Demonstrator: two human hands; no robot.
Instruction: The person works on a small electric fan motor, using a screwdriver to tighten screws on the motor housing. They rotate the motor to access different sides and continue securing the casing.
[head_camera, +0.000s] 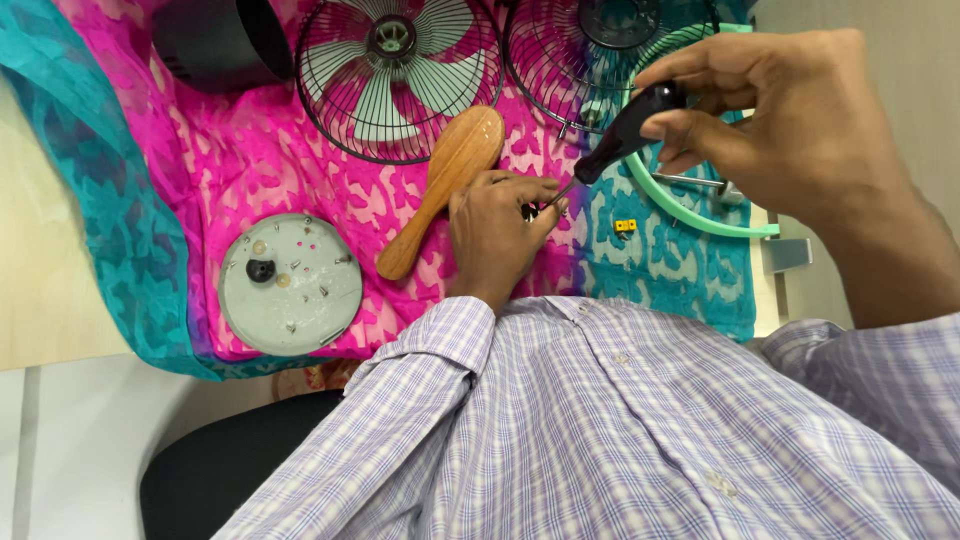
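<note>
My right hand (790, 110) grips the black handle of a screwdriver (622, 135), its thin shaft slanting down-left to my left hand. My left hand (495, 230) is closed around a small dark part (530, 211) on the pink patterned cloth (260, 170), with the screwdriver tip touching that part. A wooden paddle-shaped brush (445, 185) lies just left of my left hand.
A round grey plate (290, 285) with several loose screws and a black knob lies at the left. A fan grille with blades (398, 75) and a second grille (600, 60) sit at the top. A mint-green ring (700, 215), a small yellow piece (625, 226) and a black motor housing (225, 40) are nearby.
</note>
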